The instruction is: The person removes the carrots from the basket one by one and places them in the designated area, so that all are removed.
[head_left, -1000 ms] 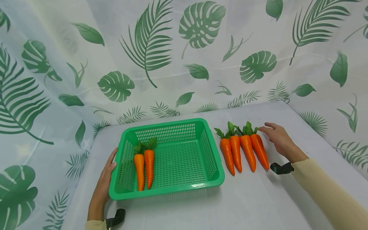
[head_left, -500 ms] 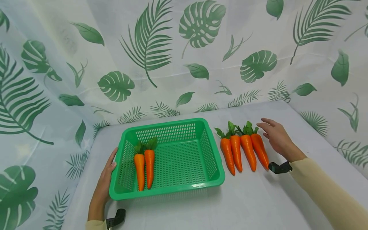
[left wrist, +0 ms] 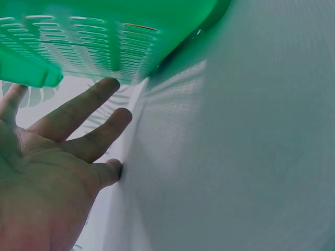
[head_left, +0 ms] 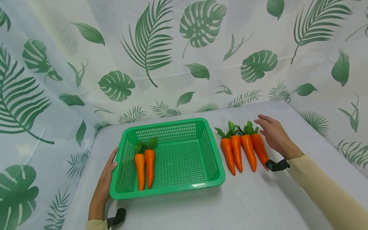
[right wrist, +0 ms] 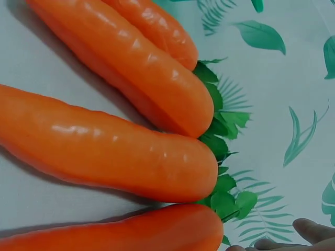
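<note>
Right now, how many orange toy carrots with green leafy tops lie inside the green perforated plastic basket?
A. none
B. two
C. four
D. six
B: two orange toy carrots lie side by side along the left side of the green perforated plastic basket; four more lie outside on the table.

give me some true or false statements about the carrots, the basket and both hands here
1. Two carrots lie inside the green basket. True.
2. Four carrots lie in a row on the table, on the basket's right. True.
3. The right hand grips a carrot and lifts it off the table. False: its fingers are relaxed beside the outermost carrot, and all four carrots lie on the table.
4. The left hand rests against the basket's left side. True.
5. The carrots in the basket lie against its right wall. False: they lie near its left wall.
6. The basket is red. False: it is green.
</note>
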`<state>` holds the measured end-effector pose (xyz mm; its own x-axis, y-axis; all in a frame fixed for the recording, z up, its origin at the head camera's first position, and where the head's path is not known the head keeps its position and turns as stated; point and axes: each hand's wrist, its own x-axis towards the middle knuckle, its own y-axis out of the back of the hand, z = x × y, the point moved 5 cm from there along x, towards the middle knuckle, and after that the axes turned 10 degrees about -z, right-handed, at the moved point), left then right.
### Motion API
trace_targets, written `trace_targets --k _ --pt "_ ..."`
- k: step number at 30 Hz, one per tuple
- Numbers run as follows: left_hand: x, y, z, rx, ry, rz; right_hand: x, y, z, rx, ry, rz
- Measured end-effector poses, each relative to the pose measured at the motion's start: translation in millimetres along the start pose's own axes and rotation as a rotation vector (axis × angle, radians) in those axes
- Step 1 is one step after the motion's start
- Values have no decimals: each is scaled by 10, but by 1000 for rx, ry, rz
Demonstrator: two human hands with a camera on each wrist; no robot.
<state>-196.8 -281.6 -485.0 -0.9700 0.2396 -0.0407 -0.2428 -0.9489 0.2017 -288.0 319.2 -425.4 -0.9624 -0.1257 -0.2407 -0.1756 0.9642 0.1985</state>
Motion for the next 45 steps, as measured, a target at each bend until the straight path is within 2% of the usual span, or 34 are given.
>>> trace_targets --k 13,21,29,45 --pt "-4 0 6 18 4 13 43 -142 -79 45 -12 -46" --pt "-9 -6 2 25 10 11 68 -270 -228 58 35 -100" --pt "5 -10 7 1 7 6 58 -448 -444 145 82 -181" --pt "-1 -8 -6 16 7 4 78 -749 -725 243 145 -266"
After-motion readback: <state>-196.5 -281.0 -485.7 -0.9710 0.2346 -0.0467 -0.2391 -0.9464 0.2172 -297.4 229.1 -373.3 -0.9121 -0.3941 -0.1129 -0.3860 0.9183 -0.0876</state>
